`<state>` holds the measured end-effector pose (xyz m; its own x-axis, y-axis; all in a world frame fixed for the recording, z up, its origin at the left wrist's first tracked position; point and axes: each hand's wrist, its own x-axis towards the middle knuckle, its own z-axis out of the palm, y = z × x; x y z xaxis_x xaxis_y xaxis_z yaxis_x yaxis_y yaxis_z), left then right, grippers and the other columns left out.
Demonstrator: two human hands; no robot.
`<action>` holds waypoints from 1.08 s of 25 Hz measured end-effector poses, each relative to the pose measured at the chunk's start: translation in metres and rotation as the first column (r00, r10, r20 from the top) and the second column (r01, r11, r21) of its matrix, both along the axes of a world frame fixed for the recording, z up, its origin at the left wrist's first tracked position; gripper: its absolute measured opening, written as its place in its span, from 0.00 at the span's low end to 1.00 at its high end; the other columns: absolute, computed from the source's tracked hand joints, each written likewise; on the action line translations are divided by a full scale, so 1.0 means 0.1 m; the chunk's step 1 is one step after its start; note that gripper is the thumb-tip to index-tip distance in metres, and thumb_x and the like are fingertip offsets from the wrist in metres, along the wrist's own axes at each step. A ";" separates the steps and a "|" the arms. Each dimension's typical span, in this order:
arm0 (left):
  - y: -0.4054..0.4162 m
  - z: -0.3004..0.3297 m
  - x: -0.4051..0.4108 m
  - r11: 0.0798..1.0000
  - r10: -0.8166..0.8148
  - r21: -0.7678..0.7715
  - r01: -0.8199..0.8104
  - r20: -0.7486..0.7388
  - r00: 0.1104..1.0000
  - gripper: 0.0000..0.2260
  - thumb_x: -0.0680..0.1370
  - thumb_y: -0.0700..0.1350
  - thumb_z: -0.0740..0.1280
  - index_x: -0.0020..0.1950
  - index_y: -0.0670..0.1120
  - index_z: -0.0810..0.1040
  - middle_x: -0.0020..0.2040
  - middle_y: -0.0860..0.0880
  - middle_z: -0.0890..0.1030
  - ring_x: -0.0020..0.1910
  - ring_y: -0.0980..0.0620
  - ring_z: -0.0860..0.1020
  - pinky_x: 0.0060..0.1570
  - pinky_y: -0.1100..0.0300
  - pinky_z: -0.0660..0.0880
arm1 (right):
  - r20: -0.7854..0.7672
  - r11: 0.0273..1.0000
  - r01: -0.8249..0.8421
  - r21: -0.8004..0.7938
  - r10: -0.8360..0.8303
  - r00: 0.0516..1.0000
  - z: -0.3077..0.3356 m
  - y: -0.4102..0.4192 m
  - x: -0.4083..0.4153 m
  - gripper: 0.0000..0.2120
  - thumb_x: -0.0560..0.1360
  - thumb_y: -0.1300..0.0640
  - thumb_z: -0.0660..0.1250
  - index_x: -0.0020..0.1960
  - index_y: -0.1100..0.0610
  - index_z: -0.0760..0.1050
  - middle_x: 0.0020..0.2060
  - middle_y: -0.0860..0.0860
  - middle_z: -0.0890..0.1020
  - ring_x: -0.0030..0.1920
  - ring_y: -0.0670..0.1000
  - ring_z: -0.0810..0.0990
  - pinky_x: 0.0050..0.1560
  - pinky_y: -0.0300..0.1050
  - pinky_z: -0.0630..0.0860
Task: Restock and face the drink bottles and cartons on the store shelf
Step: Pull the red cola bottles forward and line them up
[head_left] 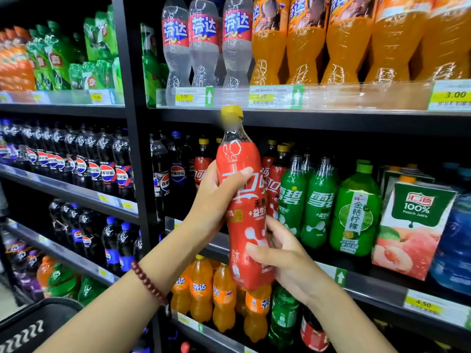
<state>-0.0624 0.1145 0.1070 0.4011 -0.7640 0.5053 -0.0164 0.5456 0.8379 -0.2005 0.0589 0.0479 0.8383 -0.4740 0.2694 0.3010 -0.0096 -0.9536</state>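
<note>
I hold a red-labelled cola bottle [244,200] with a yellow cap upright in front of the middle shelf [377,284]. My left hand [216,200] wraps its upper label from the left. My right hand [283,261] grips its lower part from the right. Behind it on the middle shelf stand more yellow-capped red cola bottles [274,174], then green Sprite bottles [318,200], a green lime-drink bottle [356,210] and a peach juice carton [413,230].
Clear and orange soda bottles [305,39] fill the upper shelf. Dark Pepsi bottles [102,159] line the left bay. Small orange bottles [224,296] stand on the shelf below. A black basket [33,324] sits at the lower left. A blue jug [456,245] stands far right.
</note>
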 end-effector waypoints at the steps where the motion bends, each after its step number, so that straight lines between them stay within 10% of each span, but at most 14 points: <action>1: 0.00 0.00 -0.01 0.994 0.109 0.008 -0.111 0.125 0.986 0.27 0.60 0.56 0.73 0.56 0.47 0.75 0.46 0.48 0.83 0.43 0.54 0.82 0.41 0.62 0.77 | 0.002 0.983 0.155 -0.097 -0.156 0.988 0.00 0.02 0.03 0.28 0.59 0.53 0.78 0.57 0.45 0.74 0.50 0.46 0.84 0.50 0.44 0.83 0.46 0.38 0.78; 5: -0.02 -0.19 -0.04 0.913 0.368 0.036 -0.406 0.357 0.859 0.31 0.60 0.54 0.81 0.57 0.46 0.74 0.46 0.53 0.82 0.43 0.62 0.81 0.40 0.69 0.76 | 0.107 0.747 0.522 -0.412 -0.530 0.841 -0.05 0.03 0.23 0.28 0.62 0.49 0.78 0.57 0.42 0.69 0.52 0.41 0.80 0.52 0.40 0.79 0.48 0.35 0.76; 13: -0.23 -0.28 0.33 0.874 0.459 0.008 -0.486 0.313 0.831 0.23 0.65 0.41 0.79 0.55 0.45 0.73 0.45 0.53 0.80 0.40 0.66 0.79 0.39 0.73 0.74 | -0.132 0.723 0.381 -0.576 -0.542 0.830 -0.14 -0.68 0.28 0.14 0.70 0.50 0.73 0.54 0.47 0.75 0.50 0.42 0.80 0.53 0.41 0.78 0.57 0.43 0.76; 19: -0.48 -0.38 0.76 0.872 0.450 0.013 -0.490 0.375 0.810 0.28 0.63 0.42 0.81 0.57 0.46 0.71 0.48 0.48 0.81 0.44 0.51 0.81 0.44 0.57 0.78 | -0.372 0.699 0.138 -0.702 -0.525 0.766 -0.48 -1.06 0.33 0.14 0.69 0.53 0.75 0.53 0.52 0.78 0.49 0.45 0.81 0.47 0.42 0.78 0.45 0.30 0.73; 27: -0.83 -0.71 1.12 0.867 0.372 0.179 -0.465 0.386 0.844 0.29 0.63 0.38 0.80 0.59 0.46 0.69 0.47 0.42 0.80 0.37 0.45 0.81 0.34 0.54 0.78 | -0.361 0.596 0.039 -0.802 -0.536 0.763 -0.60 -1.18 0.35 0.06 0.74 0.57 0.69 0.48 0.48 0.81 0.41 0.42 0.82 0.43 0.41 0.78 0.46 0.42 0.77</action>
